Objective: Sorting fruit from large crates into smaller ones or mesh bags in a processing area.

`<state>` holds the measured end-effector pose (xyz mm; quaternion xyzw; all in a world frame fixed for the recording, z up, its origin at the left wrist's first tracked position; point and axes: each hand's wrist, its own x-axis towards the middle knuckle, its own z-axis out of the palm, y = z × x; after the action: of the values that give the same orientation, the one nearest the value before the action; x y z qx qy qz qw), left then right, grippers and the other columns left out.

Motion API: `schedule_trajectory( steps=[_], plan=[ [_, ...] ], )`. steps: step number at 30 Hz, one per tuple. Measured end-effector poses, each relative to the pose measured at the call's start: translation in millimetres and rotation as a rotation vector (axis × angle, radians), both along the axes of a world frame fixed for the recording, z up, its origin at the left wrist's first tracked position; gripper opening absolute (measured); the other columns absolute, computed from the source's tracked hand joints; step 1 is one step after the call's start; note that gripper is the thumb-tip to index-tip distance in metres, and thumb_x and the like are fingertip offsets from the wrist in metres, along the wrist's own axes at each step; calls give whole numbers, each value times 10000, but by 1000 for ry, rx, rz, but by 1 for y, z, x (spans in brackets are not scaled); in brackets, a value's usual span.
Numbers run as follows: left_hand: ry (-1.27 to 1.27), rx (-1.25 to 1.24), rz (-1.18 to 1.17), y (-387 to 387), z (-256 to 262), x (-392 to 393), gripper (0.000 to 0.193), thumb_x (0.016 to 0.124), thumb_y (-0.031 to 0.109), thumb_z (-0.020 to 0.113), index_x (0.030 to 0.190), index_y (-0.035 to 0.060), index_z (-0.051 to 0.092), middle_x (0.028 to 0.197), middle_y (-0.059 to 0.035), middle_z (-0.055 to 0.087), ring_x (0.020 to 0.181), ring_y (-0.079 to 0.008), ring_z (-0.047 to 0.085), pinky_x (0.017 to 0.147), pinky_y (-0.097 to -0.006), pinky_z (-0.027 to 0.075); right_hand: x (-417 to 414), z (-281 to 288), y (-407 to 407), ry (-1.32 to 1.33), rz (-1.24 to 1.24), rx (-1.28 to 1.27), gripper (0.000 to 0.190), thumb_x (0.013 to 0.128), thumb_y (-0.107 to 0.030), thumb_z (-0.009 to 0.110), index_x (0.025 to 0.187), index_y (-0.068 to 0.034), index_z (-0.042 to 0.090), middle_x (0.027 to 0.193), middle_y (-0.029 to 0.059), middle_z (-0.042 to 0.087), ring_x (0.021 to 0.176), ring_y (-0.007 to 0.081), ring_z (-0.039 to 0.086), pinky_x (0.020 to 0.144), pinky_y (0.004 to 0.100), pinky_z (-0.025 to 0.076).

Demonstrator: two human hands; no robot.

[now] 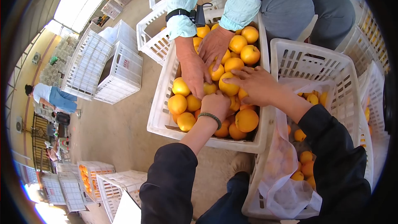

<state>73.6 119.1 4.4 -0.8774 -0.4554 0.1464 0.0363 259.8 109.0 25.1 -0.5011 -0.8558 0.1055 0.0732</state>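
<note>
Before me stands a white plastic crate (pixel 214 143) lined with cardboard and holding many oranges (pixel 247 120). My left hand (pixel 216 104), with a braided bracelet at its wrist, reaches down among the fruit; its curled fingertips are hidden. My right hand (pixel 259 84) lies over the crate's right side, fingers spread, fingertips touching a large orange (pixel 229 84). Opposite me, a co-worker's two hands reach into the same crate. One co-worker hand (pixel 192 71) is right beside my left hand, and the other hand (pixel 216 48) rests on fruit farther back.
At my right, a crate (pixel 314 59) with a plastic liner (pixel 279 174) holds more oranges (pixel 306 168). Another white crate (pixel 152 37) adjoins the far left corner. Stacked crates (pixel 118 68) stand on the concrete floor, with more crates (pixel 121 180) at lower left. A person (pixel 56 96) stands far left.
</note>
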Motion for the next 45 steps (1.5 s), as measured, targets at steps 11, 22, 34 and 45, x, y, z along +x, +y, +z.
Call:
schedule_trajectory(
  steps=[11, 22, 34, 45],
  plan=[
    [-238, 11, 260, 4, -5, -5, 420, 585, 415, 862, 869, 142, 715, 960, -82, 621, 901, -270, 654, 744, -404, 517, -1, -7, -4, 31, -24, 74, 692, 775, -300, 724, 1401, -264, 433, 1439, 84, 457, 1321, 244, 434, 1062, 475, 330],
    [-279, -238, 170, -4, 19, -60, 723, 631, 357, 843, 1241, 108, 547, 1055, -150, 635, 1004, -353, 617, 871, -422, 497, -3, -1, -6, -5, -34, 61, 710, 764, -320, 743, 1401, -268, 434, 1395, 71, 497, 1280, 218, 467, 1027, 429, 347],
    [-25, -251, 258, 0, 33, -33, 645, 637, 392, 819, 1173, 143, 563, 1026, -171, 639, 925, -369, 643, 791, -445, 514, -2, -7, -6, 17, -16, 147, 633, 750, -333, 736, 1336, -237, 516, 1251, 37, 587, 1199, 210, 516, 970, 412, 376],
    [-186, 24, 107, -4, 8, -28, 683, 685, 480, 792, 1175, 65, 559, 1083, -149, 624, 1073, -332, 593, 860, -429, 502, -1, -7, -5, -15, -25, 150, 607, 740, -357, 728, 1295, -174, 563, 1225, 37, 610, 1184, 216, 518, 953, 395, 387]
  ],
)
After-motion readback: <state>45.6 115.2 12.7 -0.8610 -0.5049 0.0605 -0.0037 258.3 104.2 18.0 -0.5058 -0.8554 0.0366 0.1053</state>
